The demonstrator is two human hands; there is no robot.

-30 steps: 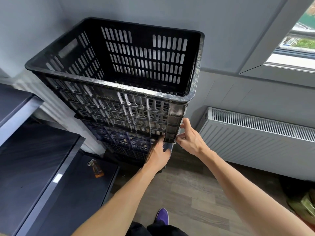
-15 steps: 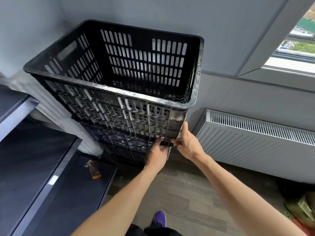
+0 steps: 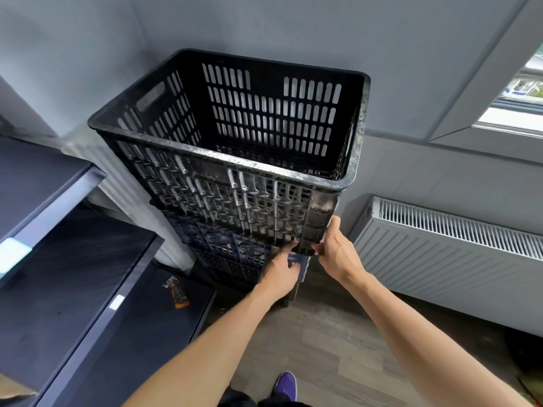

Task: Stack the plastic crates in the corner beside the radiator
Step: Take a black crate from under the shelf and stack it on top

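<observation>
Looking down into the corner, I see a white ribbed metal radiator (image 3: 440, 254) low on the grey wall (image 3: 293, 27) to the right, and a dark grey shelving unit (image 3: 73, 259) crowding in from the left with a small orange bottle (image 3: 177, 292) lying on its lower shelf. A window (image 3: 517, 113) sits high on the right, and a purple shoe (image 3: 286, 384) shows on the wood-plank floor (image 3: 323, 333). Between shelves and radiator stands the black slotted plastic crate (image 3: 223, 183), topmost on a pile of dark blue lattice crates (image 3: 235, 254) pushed close to the wall. It sits upright, open mouth up, its long axis running left to right roughly along the back wall, a handle slot in the left end and the other end toward the radiator. My left hand (image 3: 282, 274) has its fingers curled up against the bottom of the near right corner, at the seam with the crate below. My right hand (image 3: 338, 254) pinches that same corner, thumb laid up along the corner post.
</observation>
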